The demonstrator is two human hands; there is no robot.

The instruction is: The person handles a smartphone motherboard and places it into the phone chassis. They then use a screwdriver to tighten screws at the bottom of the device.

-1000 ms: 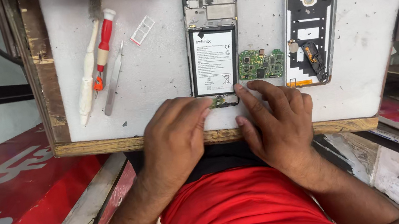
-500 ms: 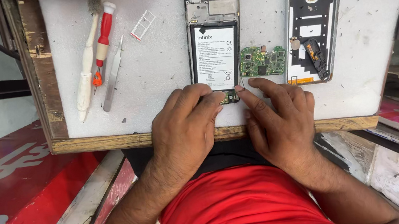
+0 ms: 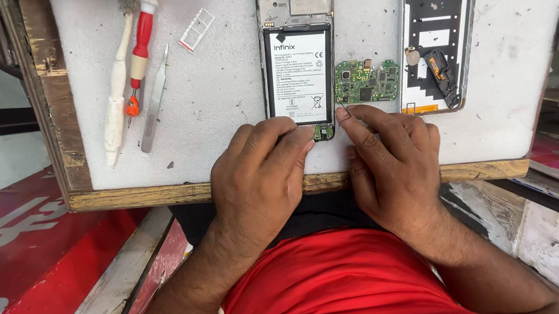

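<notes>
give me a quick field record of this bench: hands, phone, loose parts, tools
left hand: fingertips on bottom end of opened phone
right hand: forefinger at phone's lower right corner
phone: back off, battery showing
loose parts: green circuit board, back cover, card tray
tools: red screwdriver, tweezers, white brush
surface: white mat

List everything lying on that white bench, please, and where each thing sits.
Phone: one, opened, black battery showing, centre.
Circuit board: one, green, right of the phone.
Back cover: one, black and white, further right.
Card tray: one, white, left of the phone.
Tweezers: one, silver, left side.
Screwdriver: one, red and white, beside the tweezers.
Brush: one, white handle, far left.
Bench: one, white top, wooden edge.
Left hand: at the phone's bottom end.
Right hand: beside it, finger by the board.
</notes>
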